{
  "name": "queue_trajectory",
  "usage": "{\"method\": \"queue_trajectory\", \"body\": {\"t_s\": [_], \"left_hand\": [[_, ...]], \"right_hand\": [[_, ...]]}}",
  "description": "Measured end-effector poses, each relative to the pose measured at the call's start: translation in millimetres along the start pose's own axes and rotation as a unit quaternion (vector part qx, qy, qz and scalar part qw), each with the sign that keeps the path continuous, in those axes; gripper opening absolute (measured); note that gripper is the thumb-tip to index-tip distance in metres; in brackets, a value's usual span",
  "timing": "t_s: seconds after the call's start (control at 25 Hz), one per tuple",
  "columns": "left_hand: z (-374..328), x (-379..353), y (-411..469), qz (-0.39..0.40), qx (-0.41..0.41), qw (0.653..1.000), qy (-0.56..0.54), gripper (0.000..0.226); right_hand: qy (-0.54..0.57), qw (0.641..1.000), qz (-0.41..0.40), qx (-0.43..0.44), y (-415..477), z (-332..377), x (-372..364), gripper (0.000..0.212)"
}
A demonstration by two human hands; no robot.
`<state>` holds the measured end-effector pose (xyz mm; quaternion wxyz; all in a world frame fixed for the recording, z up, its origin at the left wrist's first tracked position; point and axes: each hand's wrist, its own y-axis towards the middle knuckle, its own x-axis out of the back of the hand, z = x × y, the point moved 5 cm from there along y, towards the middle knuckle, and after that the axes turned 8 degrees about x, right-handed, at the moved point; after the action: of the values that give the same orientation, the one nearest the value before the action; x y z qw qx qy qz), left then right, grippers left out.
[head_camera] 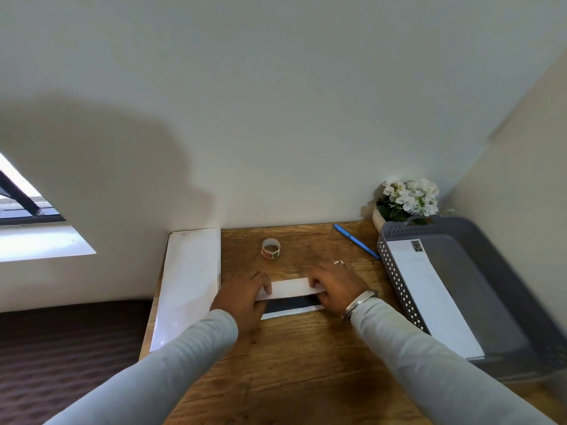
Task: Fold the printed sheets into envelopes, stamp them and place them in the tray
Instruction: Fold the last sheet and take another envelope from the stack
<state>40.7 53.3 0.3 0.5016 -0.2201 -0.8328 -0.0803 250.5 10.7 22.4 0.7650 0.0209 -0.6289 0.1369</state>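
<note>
Left hand (pixel 245 297) and right hand (pixel 334 285) pinch the sheet (pixel 290 288) at its ends, mid-fold; align edges squarely, then crease flat against the surface (pixel 306 348).

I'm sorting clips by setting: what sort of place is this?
Probably a home desk tucked in a room corner: wooden table against plain walls, white flowers in a pot, a window on the left.

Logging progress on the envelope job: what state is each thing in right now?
sheet: partly folded, white flap over dark print, flat on the table.
left hand: grips the sheet's left end.
right hand: grips its right end.
stack of sheets: unfolded, at the table's left edge.
stamp roll: on the table, untouched.
pen: lying loose.
tray: holds one stamped envelope.
</note>
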Motion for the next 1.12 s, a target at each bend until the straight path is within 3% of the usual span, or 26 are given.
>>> {"method": "queue_trajectory", "body": {"t_s": [0.08, 0.24, 0.44, 0.72, 0.96, 1.12], "left_hand": [[6.1, -12.4, -4.3, 0.044, -0.007, 0.999, 0.026, 0.022], [11.5, -25.7, -5.7, 0.087, 0.000, 0.993, 0.079, 0.043], [6.4, -23.4, 6.5, 0.043, -0.008, 0.989, 0.143, 0.051], [12.5, -29.8, -6.6, 0.045, 0.018, 0.984, 0.169, 0.068], [10.9, -30.0, -4.8, 0.043, 0.013, 0.982, 0.184, 0.070], [11.0, -29.6, -5.7, 0.041, 0.001, 0.979, 0.200, 0.070]], "right_hand": [[0.005, 1.000, 0.025, -0.003, -7.1, -2.7, -16.0, 0.033], [0.014, 1.000, 0.025, -0.007, -16.3, -5.5, -27.2, 0.065], [0.001, 1.000, -0.007, -0.014, -15.5, -2.0, -30.0, 0.049], [-0.043, 0.996, -0.015, -0.076, -10.5, 3.3, -35.3, 0.053], [-0.054, 0.997, -0.011, -0.045, 13.4, 63.1, -61.7, 0.054], [-0.052, 0.997, -0.025, -0.055, 7.0, 50.7, -59.3, 0.055]]}}
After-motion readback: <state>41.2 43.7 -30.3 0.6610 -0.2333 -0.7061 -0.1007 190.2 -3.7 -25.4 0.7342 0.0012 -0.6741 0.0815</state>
